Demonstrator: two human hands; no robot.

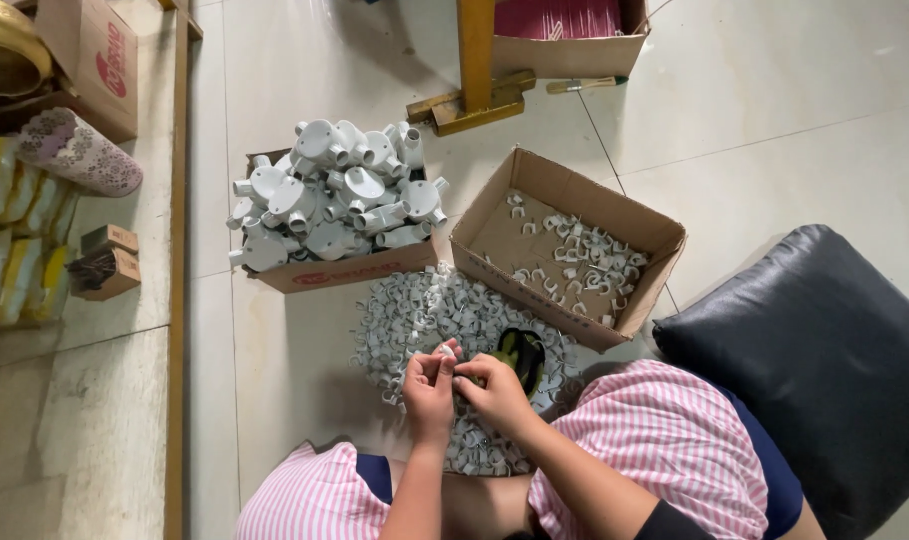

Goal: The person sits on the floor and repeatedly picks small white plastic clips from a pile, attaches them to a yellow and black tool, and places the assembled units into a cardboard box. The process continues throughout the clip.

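While I sit on the tiled floor (304, 60), my left hand (429, 388) and right hand (496, 392) meet over the heap of small white clips (414, 315). Both pinch one white clip (444, 351) between the fingertips, held just above the heap's near side. It's too small to read its long axis. The hands are level, neither one nearer. Beyond the heap sits a box of white pipe fittings (329, 195); up to the right, an open cardboard box (564, 245) with a few clips in it. A black cushion (824, 350) crowds my right; open floor lies to the left.
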